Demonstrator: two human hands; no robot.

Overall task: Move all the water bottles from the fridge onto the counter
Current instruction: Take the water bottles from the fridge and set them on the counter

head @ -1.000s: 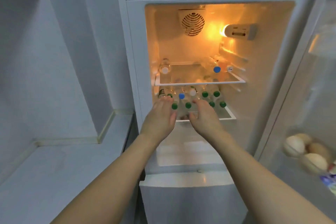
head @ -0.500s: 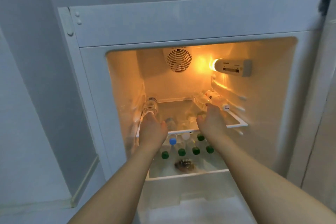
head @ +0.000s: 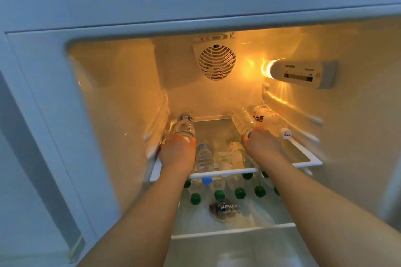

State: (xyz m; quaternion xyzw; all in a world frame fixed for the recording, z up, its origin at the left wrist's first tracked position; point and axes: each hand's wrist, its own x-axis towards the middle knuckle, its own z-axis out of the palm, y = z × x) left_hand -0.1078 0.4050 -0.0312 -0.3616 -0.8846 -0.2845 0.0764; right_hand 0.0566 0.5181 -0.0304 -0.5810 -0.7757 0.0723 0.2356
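From the head view, both my arms reach into the lit fridge (head: 91,115) to the upper glass shelf (head: 303,163). My left hand (head: 178,154) wraps around the cap end of a clear bottle (head: 184,123) lying by the left wall. My right hand (head: 261,144) grips the neck of a ribbed bottle (head: 242,122) whose blue cap peeks out at my fingers; just beside it lies a white-capped bottle (head: 271,122) against the right wall. Below the shelf, more bottles with green caps (head: 239,193) and one blue cap (head: 206,180) stand on the lower shelf.
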